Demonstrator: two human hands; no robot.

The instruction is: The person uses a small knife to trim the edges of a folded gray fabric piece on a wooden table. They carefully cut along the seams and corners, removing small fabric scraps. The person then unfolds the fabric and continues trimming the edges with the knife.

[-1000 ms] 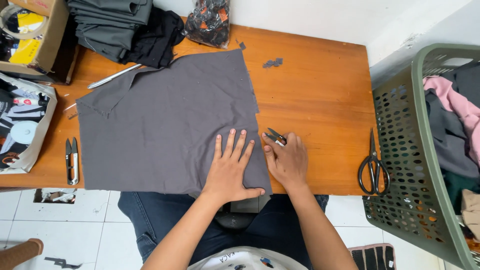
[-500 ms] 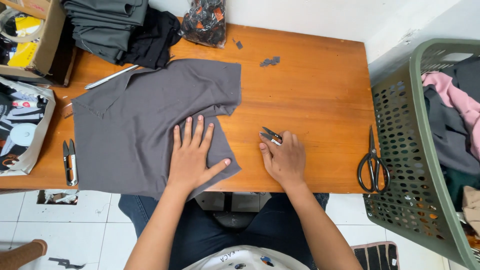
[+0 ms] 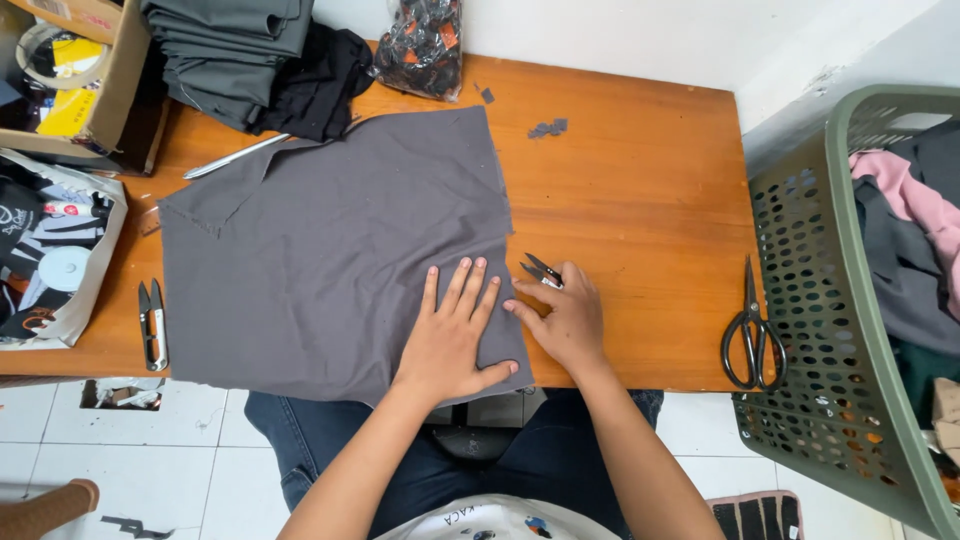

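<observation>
1. Fingers of our left hand lie spread and flat on the grey cloth, holding nothing.
2. Our right hand seems curled around small thread snips, just beside the cloth's right edge.
3. Most of the cloth stretches away to the left of both hands on the wooden table.

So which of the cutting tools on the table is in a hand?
The small thread snips in the right hand. The other snips lie at the table's left edge, the black scissors by the basket, both untouched.
</observation>
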